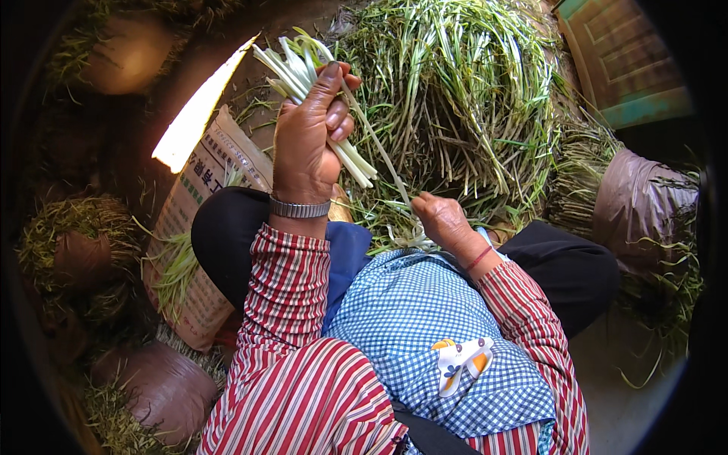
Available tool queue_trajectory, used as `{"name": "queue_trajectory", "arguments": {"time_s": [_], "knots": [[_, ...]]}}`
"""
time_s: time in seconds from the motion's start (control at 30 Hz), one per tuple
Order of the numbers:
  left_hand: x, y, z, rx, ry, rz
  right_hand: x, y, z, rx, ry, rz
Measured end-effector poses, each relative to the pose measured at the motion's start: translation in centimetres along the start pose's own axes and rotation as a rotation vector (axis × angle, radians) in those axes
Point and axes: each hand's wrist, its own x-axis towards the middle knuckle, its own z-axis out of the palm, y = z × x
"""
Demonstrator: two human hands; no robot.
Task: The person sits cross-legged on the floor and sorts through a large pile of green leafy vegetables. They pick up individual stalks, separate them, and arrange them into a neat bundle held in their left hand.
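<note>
My left hand is raised and closed around a small bunch of pale stalks, which look like garlic chives or a similar vegetable. From the top of that fist one longer stalk slants down to my right hand, whose fingers pinch its lower end. Right below the pinch, loose pale peelings lie above the edge of my blue checked apron. Beyond both hands rises a large heap of green leafy stalks, with brownish lower ends towards me.
A printed sack bearing writing lies at my left, with pale stalks on it. Wrapped bundles of stalks stand at left, lower left and right. A wooden panel with green edging borders the far right.
</note>
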Motion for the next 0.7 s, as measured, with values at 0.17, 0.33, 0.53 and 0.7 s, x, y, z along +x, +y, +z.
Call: {"name": "queue_trajectory", "arguments": {"time_s": [0.17,0.33,0.53,0.7], "knots": [[0.3,0.8,-0.9,-0.027,-0.007,0.079,-4.9,5.5,7.3,-0.144,-0.472,0.197],[0.1,1.0,-1.0,-0.04,-0.022,0.074,-2.7,3.6,2.4,-0.196,-0.542,0.262],[-0.1,0.3,-1.0,-0.096,-0.001,-0.001,2.3,-1.8,-7.1,0.37,-0.014,0.068],[-0.2,-0.5,-0.8,-0.162,-0.039,-0.079,4.8,-1.6,-2.2,0.714,-0.066,0.021]]}}
